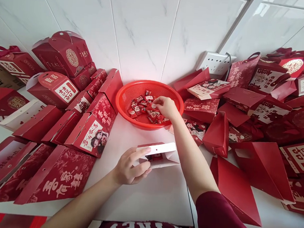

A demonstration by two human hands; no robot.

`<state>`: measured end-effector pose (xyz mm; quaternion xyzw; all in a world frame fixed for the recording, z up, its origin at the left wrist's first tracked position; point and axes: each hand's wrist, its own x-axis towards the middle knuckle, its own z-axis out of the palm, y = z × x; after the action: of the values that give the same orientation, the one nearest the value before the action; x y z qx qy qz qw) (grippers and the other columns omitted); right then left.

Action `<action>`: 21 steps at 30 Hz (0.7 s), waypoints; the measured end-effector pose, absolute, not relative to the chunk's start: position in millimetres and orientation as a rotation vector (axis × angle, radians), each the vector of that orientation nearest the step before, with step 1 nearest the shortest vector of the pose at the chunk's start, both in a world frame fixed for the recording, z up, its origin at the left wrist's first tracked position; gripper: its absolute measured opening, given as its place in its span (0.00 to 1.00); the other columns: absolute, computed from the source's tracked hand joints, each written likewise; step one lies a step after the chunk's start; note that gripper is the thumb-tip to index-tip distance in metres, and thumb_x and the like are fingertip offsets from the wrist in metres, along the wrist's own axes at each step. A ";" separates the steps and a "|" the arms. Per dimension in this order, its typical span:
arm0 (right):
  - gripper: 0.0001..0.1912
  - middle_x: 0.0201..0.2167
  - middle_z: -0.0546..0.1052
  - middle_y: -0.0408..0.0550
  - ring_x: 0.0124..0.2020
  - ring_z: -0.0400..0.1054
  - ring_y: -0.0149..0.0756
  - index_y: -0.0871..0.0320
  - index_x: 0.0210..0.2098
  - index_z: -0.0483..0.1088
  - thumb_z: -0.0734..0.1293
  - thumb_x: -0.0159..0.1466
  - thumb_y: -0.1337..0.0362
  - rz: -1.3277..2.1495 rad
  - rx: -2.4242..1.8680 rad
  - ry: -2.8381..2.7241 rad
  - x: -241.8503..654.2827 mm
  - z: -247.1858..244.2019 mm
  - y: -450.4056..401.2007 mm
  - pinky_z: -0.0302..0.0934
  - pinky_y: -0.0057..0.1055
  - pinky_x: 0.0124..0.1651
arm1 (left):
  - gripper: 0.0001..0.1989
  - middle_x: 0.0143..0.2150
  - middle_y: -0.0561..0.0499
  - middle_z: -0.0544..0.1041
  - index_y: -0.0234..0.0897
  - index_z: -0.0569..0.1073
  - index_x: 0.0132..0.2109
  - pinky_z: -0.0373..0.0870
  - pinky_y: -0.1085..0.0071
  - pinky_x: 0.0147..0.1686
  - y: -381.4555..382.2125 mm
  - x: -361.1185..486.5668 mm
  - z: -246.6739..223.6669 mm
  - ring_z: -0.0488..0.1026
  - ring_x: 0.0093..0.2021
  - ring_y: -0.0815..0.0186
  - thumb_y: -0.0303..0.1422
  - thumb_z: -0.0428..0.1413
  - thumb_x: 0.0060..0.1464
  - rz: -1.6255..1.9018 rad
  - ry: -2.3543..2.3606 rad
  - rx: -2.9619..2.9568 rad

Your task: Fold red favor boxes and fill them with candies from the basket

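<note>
My left hand [132,167] grips the near left side of an open paper box [162,149], its white inside facing up, with a few red pieces visible within. Behind it, a red plastic basket [148,125] holds several small red wrapped candies [142,104]. Over the basket's right part, my right hand [165,106] has its fingers pinched together at the candies. What lies between those fingertips is too small to make out.
Red gift boxes [57,177] stand in rows on the left. More boxes and folded bags [235,187] crowd the right. A white power strip [215,62] leans by the tiled wall [145,29]. The white table's [147,201] front edge is near my body.
</note>
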<state>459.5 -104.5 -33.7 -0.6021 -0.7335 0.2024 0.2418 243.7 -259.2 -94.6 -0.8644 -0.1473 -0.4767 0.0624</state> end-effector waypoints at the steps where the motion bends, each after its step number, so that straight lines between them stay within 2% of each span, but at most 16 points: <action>1: 0.18 0.52 0.74 0.55 0.53 0.67 0.41 0.62 0.53 0.68 0.57 0.65 0.72 0.486 -1.714 -1.975 459.7 -31.6 -101.0 0.59 0.32 0.55 | 0.06 0.56 0.38 0.65 0.35 0.71 0.41 0.75 0.62 0.40 -259.4 243.7 -94.1 0.71 0.48 0.58 0.28 0.53 0.54 -1.439 -0.446 -2.610; 5: 0.17 0.54 0.71 0.57 0.55 0.64 0.47 0.60 0.54 0.68 0.58 0.66 0.71 0.380 -1.851 -2.036 453.3 -19.2 -75.6 0.60 0.40 0.55 | 0.06 0.55 0.38 0.65 0.35 0.71 0.40 0.75 0.62 0.39 -260.2 242.9 -93.5 0.71 0.48 0.57 0.28 0.53 0.55 -1.435 -0.466 -2.608; 10: 0.13 0.49 0.73 0.52 0.49 0.69 0.40 0.60 0.49 0.70 0.64 0.68 0.60 0.588 -1.856 -2.354 429.2 -14.6 -34.9 0.64 0.44 0.53 | 0.07 0.56 0.37 0.65 0.34 0.72 0.41 0.75 0.60 0.41 -259.9 240.6 -94.8 0.71 0.48 0.57 0.27 0.52 0.54 -1.425 -0.480 -2.632; 13: 0.12 0.48 0.75 0.52 0.45 0.71 0.38 0.60 0.48 0.72 0.65 0.67 0.60 0.765 -1.778 -2.519 417.6 -18.8 -28.4 0.66 0.39 0.49 | 0.07 0.56 0.37 0.65 0.33 0.72 0.41 0.74 0.60 0.40 -259.6 239.4 -94.1 0.71 0.48 0.56 0.27 0.52 0.54 -1.407 -0.483 -2.639; 17: 0.16 0.51 0.76 0.46 0.44 0.72 0.34 0.52 0.55 0.69 0.64 0.67 0.64 0.877 -1.592 -2.623 414.0 -16.5 -35.0 0.66 0.26 0.44 | 0.07 0.56 0.37 0.66 0.35 0.71 0.41 0.74 0.61 0.40 -260.0 239.7 -91.5 0.72 0.48 0.57 0.27 0.52 0.54 -1.421 -0.509 -2.653; 19: 0.17 0.52 0.75 0.45 0.47 0.71 0.35 0.52 0.56 0.69 0.62 0.68 0.65 0.818 -1.595 -2.623 416.9 -13.1 -37.7 0.65 0.25 0.46 | 0.07 0.55 0.37 0.67 0.35 0.71 0.41 0.74 0.61 0.41 -260.6 240.4 -90.6 0.72 0.48 0.57 0.27 0.53 0.54 -1.424 -0.516 -2.670; 21: 0.14 0.50 0.76 0.48 0.47 0.71 0.38 0.57 0.52 0.71 0.62 0.68 0.65 0.761 -1.684 -2.640 422.4 -12.7 -40.2 0.65 0.30 0.48 | 0.08 0.55 0.37 0.67 0.35 0.71 0.42 0.74 0.61 0.41 -261.1 241.3 -90.5 0.72 0.48 0.56 0.27 0.54 0.53 -1.422 -0.516 -2.685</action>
<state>422.4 -40.2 -12.7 -0.5221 -0.8186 0.2360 -0.0403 241.3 -261.1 -90.5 -0.8709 -0.1673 -0.4612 0.0298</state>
